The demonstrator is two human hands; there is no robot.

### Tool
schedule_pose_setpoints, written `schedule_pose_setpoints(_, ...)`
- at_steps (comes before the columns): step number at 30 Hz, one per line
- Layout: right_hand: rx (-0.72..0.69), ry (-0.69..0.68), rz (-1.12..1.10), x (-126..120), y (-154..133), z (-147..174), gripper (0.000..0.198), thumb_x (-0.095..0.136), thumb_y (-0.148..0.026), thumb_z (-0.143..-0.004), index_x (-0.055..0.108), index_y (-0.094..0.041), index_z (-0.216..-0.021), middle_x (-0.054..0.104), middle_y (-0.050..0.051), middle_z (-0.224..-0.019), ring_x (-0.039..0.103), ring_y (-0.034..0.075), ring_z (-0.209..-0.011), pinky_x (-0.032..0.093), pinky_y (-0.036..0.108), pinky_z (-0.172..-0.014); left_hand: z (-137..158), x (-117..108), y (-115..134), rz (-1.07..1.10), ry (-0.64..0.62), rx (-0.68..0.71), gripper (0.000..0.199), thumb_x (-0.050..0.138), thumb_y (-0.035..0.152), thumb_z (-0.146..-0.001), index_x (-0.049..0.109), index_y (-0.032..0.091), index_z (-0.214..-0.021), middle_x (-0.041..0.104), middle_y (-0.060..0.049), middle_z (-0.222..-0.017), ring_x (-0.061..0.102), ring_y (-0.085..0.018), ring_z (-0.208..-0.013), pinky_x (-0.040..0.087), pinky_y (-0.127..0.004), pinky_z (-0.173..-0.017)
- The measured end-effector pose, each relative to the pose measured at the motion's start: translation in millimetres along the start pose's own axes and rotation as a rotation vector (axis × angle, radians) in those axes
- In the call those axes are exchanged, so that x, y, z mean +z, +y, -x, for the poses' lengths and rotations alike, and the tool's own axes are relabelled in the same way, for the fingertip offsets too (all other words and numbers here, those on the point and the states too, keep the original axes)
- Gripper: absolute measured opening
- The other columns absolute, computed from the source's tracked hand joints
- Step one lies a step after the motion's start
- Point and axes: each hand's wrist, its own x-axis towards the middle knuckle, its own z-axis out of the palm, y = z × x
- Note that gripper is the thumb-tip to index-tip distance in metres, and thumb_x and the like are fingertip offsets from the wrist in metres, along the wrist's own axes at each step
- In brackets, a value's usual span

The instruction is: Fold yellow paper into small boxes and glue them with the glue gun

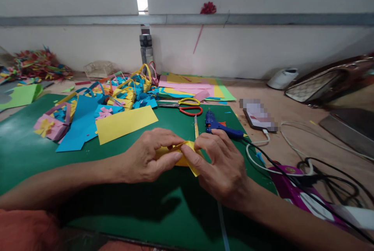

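Between both hands is a piece of folded yellow paper [182, 160], held just above the green mat. My left hand [149, 153] pinches its left part between thumb and fingers. On the right end, my right hand [220, 161] grips with thumb and index finger, and a corner of the paper sticks down below the thumb. The fingers hide part of the folds. A flat yellow paper strip [127, 123] lies beyond my left hand. Past my right hand are a blue glue gun [222, 125], scissors with red and yellow handles [189, 107] and a slim cutter knife [196, 126].
Small paper baskets [122, 93] crowd the back left beside blue paper [78, 122]. Coloured sheets [193, 86] are stacked at the back. A phone [258, 114], cables [292, 146] and a purple box [300, 192] occupy the right, with a bag [327, 81] behind. A bottle [146, 50] stands by the wall.
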Motion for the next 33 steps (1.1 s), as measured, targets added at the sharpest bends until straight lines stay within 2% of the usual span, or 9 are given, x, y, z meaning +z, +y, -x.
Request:
schedule_pose_setpoints(5,0.002,0.003,-0.002,0.1,-0.1,0.5,0.028,0.042,-0.004,-0.077,0.059,-0.017,-0.095,0.055,0.006,-0.077,0.053,0.018,-0.083,0.043,0.042,-0.080,0.3,5.3,-4.3,-0.005,0.135,0.032,0.019,0.047,0.017,-0.084,0.065,0.013,-0.082,0.068,-0.005,-0.071,0.058,-0.012,-0.064,0.045,-0.024,-0.061)
schedule_pose_setpoints(10,0.056,0.019,0.000,-2.3,1.3,-1.4,0.021,0.044,-0.005,-0.074,0.055,-0.014,-0.090,0.057,0.008,-0.078,0.053,0.018,-0.081,0.044,0.041,-0.080,0.9,4.1,-3.5,-0.081,0.184,0.067,0.018,0.048,0.015,-0.084,0.065,0.013,-0.081,0.068,-0.004,-0.070,0.057,-0.012,-0.063,0.042,-0.028,-0.064)
schedule_pose_setpoints(15,0.056,0.019,0.061,-4.1,1.3,-4.1,0.016,0.044,-0.005,-0.073,0.053,-0.014,-0.082,0.058,0.007,-0.071,0.053,0.018,-0.074,0.045,0.041,-0.077,3.2,4.8,-1.2,-0.105,0.175,0.065,0.018,0.047,0.016,-0.084,0.065,0.014,-0.083,0.068,-0.003,-0.070,0.059,-0.011,-0.062,0.042,-0.028,-0.067)
schedule_pose_setpoints(24,0.062,0.011,0.091,-5.5,-0.2,-5.7,0.017,0.042,-0.005,-0.073,0.053,-0.016,-0.079,0.058,0.005,-0.068,0.054,0.018,-0.072,0.042,0.041,-0.079,6.9,7.1,3.0,-0.146,0.105,0.024,0.023,0.043,0.019,-0.087,0.065,0.018,-0.085,0.065,0.002,-0.066,0.057,-0.009,-0.060,0.039,-0.029,-0.079)
schedule_pose_setpoints(33,0.077,-0.023,0.120,-6.9,-2.1,-6.4,0.015,0.043,-0.009,-0.076,0.054,-0.017,-0.081,0.058,0.006,-0.071,0.052,0.018,-0.073,0.041,0.040,-0.079,9.9,8.3,4.6,-0.165,0.063,0.013,0.021,0.042,0.018,-0.087,0.063,0.019,-0.091,0.065,0.003,-0.071,0.056,-0.008,-0.064,0.035,-0.031,-0.088)
